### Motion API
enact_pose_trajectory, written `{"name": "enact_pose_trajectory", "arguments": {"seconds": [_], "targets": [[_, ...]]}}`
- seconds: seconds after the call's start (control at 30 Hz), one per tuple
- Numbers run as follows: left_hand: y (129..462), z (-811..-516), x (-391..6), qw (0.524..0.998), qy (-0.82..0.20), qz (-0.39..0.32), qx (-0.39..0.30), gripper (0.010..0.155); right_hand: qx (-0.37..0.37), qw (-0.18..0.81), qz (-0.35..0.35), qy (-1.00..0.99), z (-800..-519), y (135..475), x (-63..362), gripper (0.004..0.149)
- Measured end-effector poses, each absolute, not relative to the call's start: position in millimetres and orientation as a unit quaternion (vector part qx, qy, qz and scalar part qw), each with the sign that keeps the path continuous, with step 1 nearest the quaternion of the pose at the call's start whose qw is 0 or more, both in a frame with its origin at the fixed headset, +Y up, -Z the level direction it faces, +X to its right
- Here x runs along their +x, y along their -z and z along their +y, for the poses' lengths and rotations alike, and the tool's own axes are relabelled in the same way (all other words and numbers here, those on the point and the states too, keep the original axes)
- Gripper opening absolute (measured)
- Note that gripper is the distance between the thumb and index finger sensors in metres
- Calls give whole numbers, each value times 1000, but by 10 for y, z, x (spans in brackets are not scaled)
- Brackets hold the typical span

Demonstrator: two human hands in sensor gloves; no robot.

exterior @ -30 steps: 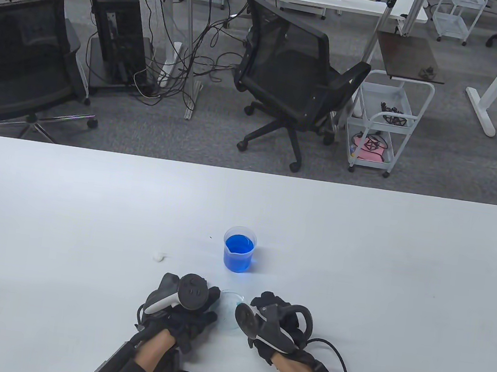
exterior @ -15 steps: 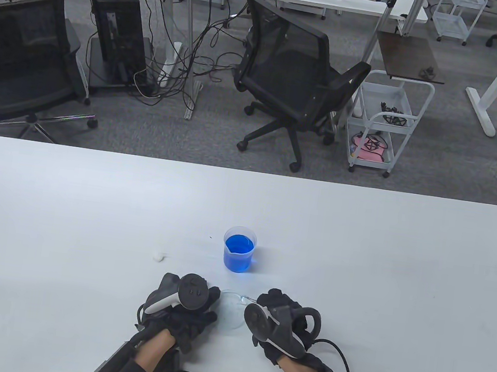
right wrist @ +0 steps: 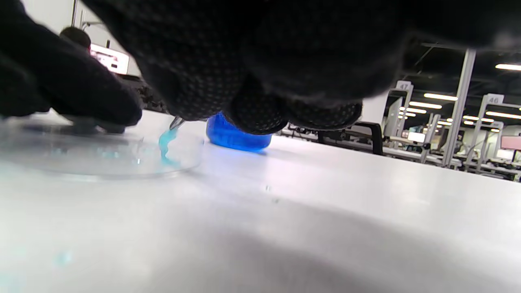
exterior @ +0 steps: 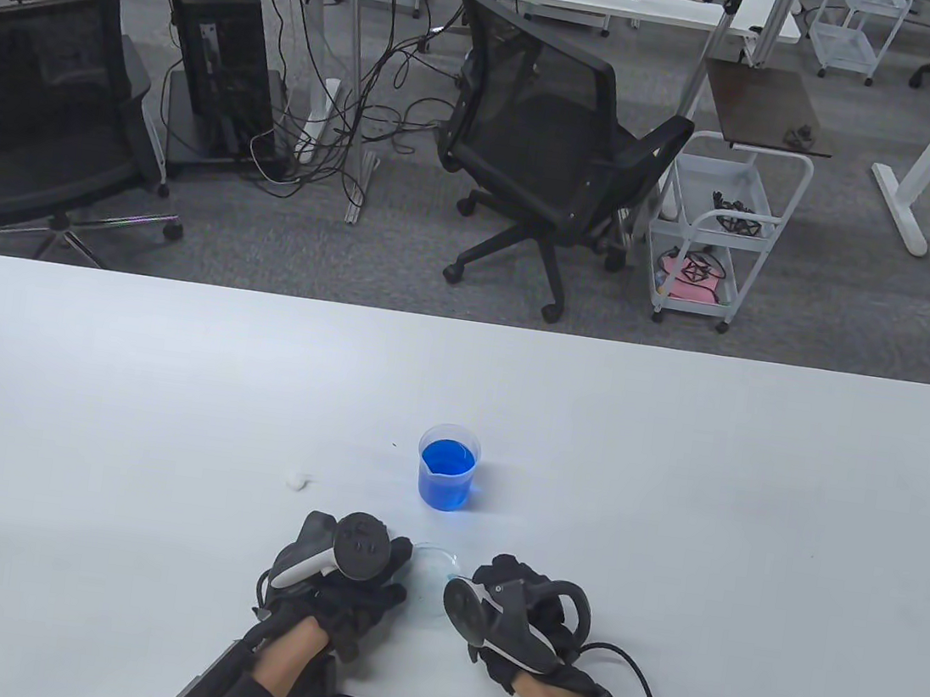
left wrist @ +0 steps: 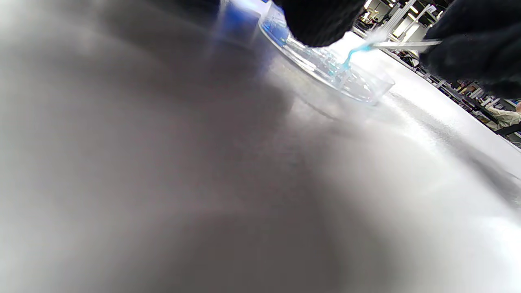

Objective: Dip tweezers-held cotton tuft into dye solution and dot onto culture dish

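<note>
Dotting was the step in hand: the right hand (exterior: 519,621), low and right of centre in the table view, pinched the tweezers (left wrist: 407,44), whose tips carried the tuft (left wrist: 353,53), stained blue and stretched down into the dish (left wrist: 366,87). In the right wrist view the tuft (right wrist: 165,142) met the dish floor at the dish's right edge, with faint blue marks already scattered on the floor to its left. The left hand (exterior: 345,577) sat just left of the dish (exterior: 427,583), a fingertip (right wrist: 101,108) resting on the rim to steady it; how the rest of that grip lay could not be told. The beaker (exterior: 447,468) of blue dye stood just above the dish at frame centre, and a spare white tuft (exterior: 296,480) lay on the desk (exterior: 123,406) to its left. The next move, as I judge it, called for a straight lift so the wet tuft would not smear, then a fresh spot or another dip.
</note>
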State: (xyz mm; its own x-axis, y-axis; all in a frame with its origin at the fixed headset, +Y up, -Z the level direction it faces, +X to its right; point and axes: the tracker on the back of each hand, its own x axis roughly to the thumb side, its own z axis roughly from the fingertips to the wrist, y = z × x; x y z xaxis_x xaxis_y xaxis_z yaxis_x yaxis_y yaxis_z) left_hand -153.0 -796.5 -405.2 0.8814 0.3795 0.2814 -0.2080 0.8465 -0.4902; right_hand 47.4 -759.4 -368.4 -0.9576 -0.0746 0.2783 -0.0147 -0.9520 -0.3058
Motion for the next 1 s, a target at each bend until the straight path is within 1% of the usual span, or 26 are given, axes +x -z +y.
{"name": "enact_pose_trajectory", "arguments": {"seconds": [0.13, 0.23, 0.33, 0.47, 0.63, 0.73, 0.93, 1.0], "targets": [[4053, -7965, -1531, 942, -156, -187, -229, 65, -138, -15, 177, 974, -7412, 3604, 555, 40], [4050, -7967, -1528, 943, -156, -186, -229, 65, -141, -22, 183, 973, -7376, 3553, 572, 41], [4050, -7966, -1532, 943, -156, -186, -229, 65, -149, -8, 166, 975, -7476, 3552, 522, 41], [4053, -7966, -1539, 942, -157, -186, -229, 65, -162, 26, 132, 978, -7678, 3596, 409, 40], [4055, -7964, -1541, 942, -157, -186, -230, 65, -163, 34, 123, 978, -7739, 3618, 392, 40], [4056, -7964, -1540, 942, -157, -186, -230, 65, -161, 22, 130, 978, -7670, 3601, 430, 41], [4057, -7964, -1539, 942, -157, -186, -230, 65, -156, -23, 172, 972, -7381, 3475, 531, 41], [4057, -7964, -1539, 942, -157, -186, -230, 65, -159, -25, 176, 971, -7363, 3442, 521, 41]]}}
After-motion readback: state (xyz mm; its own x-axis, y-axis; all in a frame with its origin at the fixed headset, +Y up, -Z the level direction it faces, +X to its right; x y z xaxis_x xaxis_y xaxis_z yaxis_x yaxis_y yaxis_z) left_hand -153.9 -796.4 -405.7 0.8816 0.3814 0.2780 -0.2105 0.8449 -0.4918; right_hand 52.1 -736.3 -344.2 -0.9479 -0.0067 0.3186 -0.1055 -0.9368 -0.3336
